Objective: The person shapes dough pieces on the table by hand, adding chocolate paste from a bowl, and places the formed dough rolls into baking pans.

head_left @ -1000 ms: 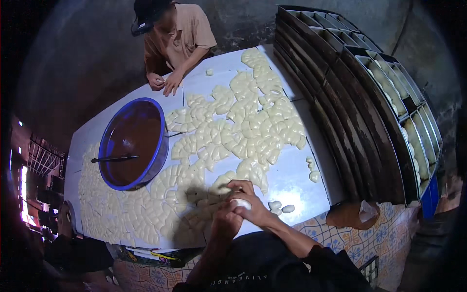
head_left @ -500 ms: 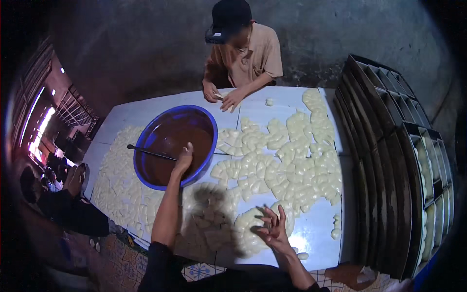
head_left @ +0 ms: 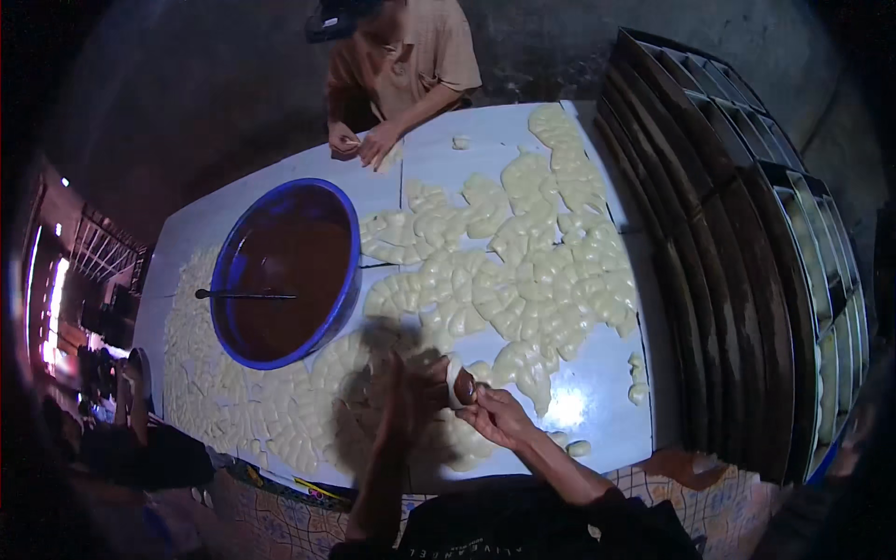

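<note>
My right hand (head_left: 501, 417) grips a pale dough piece (head_left: 454, 381) with brown filling (head_left: 466, 385) on it, just above the table. Close beside it on the left is my left hand (head_left: 403, 406), dark in shadow, with its fingers too dim and smeared to make out. Beyond my left hand stands a round blue basin (head_left: 353, 280) of brown paste (head_left: 289, 257). A thin dark-handled utensil (head_left: 247, 296) lies across the basin's left rim and over the paste. Many flattened pale dough pieces (head_left: 551, 289) cover much of the white table (head_left: 597, 411), some overlapping.
Across the table a person in a tan shirt (head_left: 439, 56) handles a small dough piece (head_left: 394, 157). Tall dark stacked trays (head_left: 691, 233) with compartments stand along the right edge, some compartments holding pale pieces. Another person (head_left: 140, 457) is at the left. Patterned floor tiles (head_left: 271, 518) show below.
My left hand has left the basin and come beside my right hand. My right hand, formerly spread over the dough, now holds a filled piece. The view has shifted, so the table appears higher and further left.
</note>
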The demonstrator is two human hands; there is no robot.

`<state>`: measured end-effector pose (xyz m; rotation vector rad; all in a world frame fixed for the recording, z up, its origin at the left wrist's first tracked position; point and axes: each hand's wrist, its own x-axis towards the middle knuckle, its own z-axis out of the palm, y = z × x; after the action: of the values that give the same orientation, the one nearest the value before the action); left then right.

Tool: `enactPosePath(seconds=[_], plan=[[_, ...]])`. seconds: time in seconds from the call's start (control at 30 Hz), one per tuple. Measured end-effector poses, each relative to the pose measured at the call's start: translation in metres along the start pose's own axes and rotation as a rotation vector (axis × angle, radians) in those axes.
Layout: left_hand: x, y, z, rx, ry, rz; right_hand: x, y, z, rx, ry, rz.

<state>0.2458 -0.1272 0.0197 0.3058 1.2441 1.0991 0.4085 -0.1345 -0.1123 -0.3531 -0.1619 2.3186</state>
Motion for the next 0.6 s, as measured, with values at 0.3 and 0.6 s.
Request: enactPosePath(seconds=[0.3, 0.6], plan=[[-0.01, -0.066, 0.004, 0.218, -0.066, 0.016, -0.047, -0.012, 0.031, -1.683, 0.19, -0.785], [-0.027, -0.099, 0.008, 0.581, -0.29, 0.509, -0.087, -0.034, 0.057, -1.38, 0.148, -0.88]])
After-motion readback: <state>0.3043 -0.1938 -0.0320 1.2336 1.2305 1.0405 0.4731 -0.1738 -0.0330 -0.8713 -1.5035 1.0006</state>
